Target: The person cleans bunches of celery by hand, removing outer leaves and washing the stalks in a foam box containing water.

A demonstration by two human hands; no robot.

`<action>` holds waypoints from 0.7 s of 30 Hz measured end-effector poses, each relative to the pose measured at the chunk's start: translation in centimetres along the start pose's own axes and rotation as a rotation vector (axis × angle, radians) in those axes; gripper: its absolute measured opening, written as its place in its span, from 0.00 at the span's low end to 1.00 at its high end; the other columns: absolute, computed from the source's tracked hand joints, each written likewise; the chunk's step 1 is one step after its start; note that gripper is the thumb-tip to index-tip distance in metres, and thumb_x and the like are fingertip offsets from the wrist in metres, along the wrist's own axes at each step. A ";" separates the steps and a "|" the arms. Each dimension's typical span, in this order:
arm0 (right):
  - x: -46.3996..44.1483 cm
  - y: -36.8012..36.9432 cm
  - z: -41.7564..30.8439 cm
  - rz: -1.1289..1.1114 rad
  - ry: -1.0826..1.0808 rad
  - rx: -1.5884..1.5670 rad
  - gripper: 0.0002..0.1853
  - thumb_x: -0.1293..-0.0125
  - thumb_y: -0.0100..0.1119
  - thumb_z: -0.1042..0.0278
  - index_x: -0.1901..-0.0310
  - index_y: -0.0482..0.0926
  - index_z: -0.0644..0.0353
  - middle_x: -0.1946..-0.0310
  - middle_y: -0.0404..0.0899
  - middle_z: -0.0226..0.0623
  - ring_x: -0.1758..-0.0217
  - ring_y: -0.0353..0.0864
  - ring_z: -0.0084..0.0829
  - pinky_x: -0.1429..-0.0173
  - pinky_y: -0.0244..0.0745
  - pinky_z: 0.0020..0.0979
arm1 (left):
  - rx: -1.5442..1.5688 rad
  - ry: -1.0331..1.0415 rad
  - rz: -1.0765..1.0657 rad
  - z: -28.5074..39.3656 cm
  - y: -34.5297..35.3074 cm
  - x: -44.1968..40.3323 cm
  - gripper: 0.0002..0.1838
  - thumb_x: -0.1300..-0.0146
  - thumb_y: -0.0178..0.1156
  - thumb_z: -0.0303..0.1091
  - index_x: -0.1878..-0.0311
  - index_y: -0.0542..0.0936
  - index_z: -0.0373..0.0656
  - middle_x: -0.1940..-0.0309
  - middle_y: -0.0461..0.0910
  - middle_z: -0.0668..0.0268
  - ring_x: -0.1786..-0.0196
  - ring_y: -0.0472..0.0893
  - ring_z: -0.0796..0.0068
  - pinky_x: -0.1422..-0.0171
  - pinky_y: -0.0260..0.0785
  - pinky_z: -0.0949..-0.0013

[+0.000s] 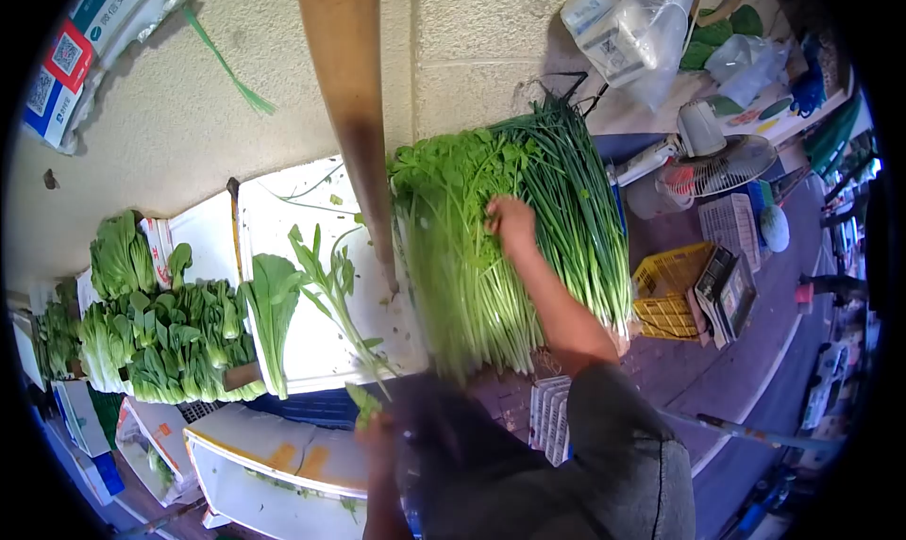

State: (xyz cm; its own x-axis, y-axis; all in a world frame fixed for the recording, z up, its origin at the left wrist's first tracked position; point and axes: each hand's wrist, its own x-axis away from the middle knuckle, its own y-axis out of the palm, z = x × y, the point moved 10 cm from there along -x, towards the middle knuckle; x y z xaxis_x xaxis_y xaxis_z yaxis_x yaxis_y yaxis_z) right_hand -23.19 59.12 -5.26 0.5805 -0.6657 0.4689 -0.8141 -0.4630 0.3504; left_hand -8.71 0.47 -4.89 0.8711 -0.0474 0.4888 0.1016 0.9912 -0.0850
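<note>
My right hand (511, 223) reaches over the pile of leafy celery (472, 219), its fingers curled closed against the green tops. Right beside it lie long dark green scallions (580, 215) with pale lower stalks. Low in the view, my left hand (376, 436) is closed around a leafy green (363, 403), blurred and partly hidden by my clothing. Above that hand, a white foam board (330, 219) carries a loose leafy stem (335, 290) and a broad-leaved green (272, 309). The celery's left edge is smeared by motion.
A wooden post (349, 97) stands in front of the board. Bok choy (179, 342) is heaped at left. White foam boxes (283, 446) sit below. At right are a fan (722, 167), a yellow crate (670, 290) and plastic bags (632, 35).
</note>
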 end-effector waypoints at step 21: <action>-6.6 6.2 -6.5 -0.132 -0.191 0.087 0.06 0.26 0.54 0.69 0.52 0.75 0.61 0.62 0.84 0.41 0.81 0.70 0.24 0.70 0.76 0.31 | 0.260 -0.077 0.103 -4.0 -6.4 3.5 0.13 0.22 0.52 0.39 0.58 0.75 0.39 0.75 0.76 0.63 0.76 0.77 0.68 0.68 0.73 0.62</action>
State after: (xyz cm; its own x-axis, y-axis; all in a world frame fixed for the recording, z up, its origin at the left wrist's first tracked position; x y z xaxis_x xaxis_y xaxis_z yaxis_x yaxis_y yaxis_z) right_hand -31.97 64.48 -0.91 0.6749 -0.6907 0.2595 -0.7346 -0.5962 0.3239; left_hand -4.39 -6.50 -6.09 0.8306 0.0544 0.5542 -0.1205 0.9892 0.0836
